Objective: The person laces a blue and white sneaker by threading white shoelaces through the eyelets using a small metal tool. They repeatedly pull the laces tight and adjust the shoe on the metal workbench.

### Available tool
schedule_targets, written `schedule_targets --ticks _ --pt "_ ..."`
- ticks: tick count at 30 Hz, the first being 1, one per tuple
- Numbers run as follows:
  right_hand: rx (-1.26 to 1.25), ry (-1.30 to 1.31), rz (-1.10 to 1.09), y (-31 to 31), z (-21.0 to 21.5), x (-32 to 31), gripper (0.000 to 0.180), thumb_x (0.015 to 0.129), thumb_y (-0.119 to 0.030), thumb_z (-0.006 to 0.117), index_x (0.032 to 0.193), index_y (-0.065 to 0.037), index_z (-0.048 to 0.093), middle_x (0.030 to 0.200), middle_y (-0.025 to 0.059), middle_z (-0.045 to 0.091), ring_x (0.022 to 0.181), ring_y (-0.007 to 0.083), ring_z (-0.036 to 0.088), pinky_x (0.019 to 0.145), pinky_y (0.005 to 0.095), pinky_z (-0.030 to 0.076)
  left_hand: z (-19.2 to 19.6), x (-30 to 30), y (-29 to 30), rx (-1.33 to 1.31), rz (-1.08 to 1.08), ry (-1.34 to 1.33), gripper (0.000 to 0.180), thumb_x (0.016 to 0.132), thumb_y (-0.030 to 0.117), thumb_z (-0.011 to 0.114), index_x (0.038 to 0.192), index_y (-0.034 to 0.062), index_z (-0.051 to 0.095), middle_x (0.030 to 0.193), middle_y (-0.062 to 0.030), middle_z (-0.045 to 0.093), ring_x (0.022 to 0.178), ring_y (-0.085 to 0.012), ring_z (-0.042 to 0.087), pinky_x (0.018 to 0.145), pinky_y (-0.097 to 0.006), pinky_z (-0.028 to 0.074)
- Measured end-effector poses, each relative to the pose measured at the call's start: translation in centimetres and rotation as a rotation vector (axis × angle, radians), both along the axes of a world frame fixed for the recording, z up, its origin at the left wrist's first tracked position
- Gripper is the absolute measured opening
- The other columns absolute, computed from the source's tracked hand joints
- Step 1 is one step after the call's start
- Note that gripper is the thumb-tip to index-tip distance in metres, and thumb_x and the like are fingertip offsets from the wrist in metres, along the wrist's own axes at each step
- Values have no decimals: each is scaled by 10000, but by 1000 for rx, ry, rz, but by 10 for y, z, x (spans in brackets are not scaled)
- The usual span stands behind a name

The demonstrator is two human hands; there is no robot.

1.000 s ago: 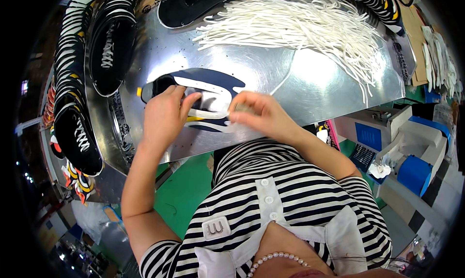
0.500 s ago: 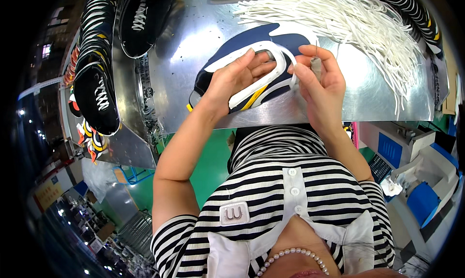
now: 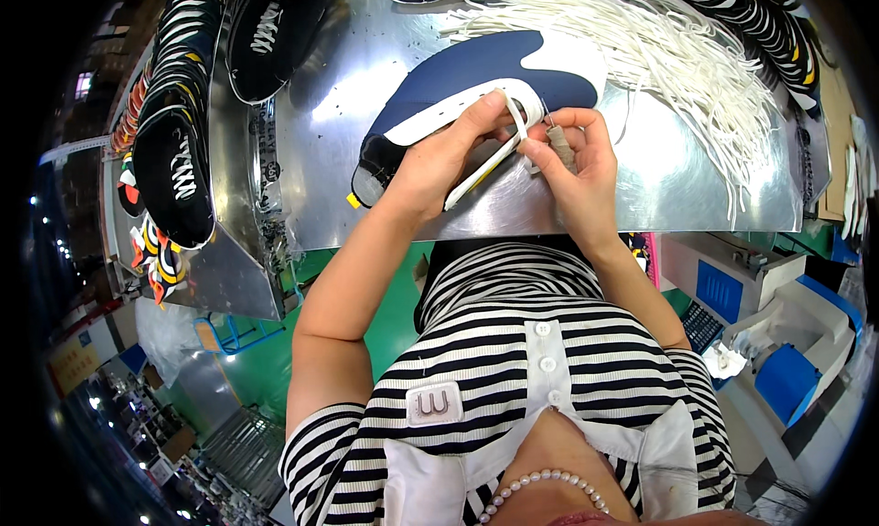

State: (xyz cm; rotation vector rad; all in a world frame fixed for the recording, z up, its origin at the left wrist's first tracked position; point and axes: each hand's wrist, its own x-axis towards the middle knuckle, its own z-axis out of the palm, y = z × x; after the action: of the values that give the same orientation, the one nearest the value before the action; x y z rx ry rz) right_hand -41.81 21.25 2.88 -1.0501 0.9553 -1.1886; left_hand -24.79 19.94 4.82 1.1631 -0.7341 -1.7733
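A navy and white shoe upper (image 3: 453,75) with a yellow accent lies tilted above the metal table. My left hand (image 3: 441,155) grips its white eyelet edge, with the fingers inside the opening and the thumb on top. Close by on the right, my right hand (image 3: 586,171) is closed around a small awl-like tool (image 3: 561,148) with a tan wrapped handle. Its thin metal shaft points up beside the upper's white edge. A white shoelace (image 3: 522,129) passes between the upper and my right fingertips, which seem to pinch it. The tool's very tip is hard to make out.
A big pile of white laces (image 3: 641,54) spreads over the metal table (image 3: 339,178) at the back right. Rows of stacked shoe uppers (image 3: 174,151) stand on the left, more at the far right. A dark laced upper (image 3: 275,36) lies back left.
My right hand has moved left, bringing the tool up against the upper's opening. The upper has tilted, so more of its navy side shows and its near side is less visible.
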Motion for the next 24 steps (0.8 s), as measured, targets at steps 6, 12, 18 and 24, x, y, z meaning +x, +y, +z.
schedule_targets --ticks 6,12,18,24 --pt "-96 299 10 11 19 -7 287 918 -77 672 1121 4 487 929 107 667 845 152 657 738 259 512 2 2 6 -99 14 -268 287 941 290 665 998 12 709 898 -22 687 864 -110 617 807 -237 485" --pt "-354 536 78 -8 34 -21 115 930 -78 633 984 4 573 836 122 695 757 235 711 653 297 534 13 -6 17 -353 68 -518 210 935 193 668 1008 2 717 925 -38 729 777 -89 622 692 -236 488" --pt "-343 573 156 -16 33 -21 84 920 -68 628 945 -1 585 792 115 701 720 247 707 624 301 528 1 -4 20 -409 61 -493 173 934 147 664 1010 -3 705 914 -34 718 802 -95 649 706 -243 509" --pt "-476 736 153 -20 29 -17 104 894 -83 624 905 -6 554 742 121 669 651 310 658 572 366 502 3 -5 23 -766 57 -935 147 919 98 656 1016 -3 702 911 -66 717 795 -161 677 712 -281 521"
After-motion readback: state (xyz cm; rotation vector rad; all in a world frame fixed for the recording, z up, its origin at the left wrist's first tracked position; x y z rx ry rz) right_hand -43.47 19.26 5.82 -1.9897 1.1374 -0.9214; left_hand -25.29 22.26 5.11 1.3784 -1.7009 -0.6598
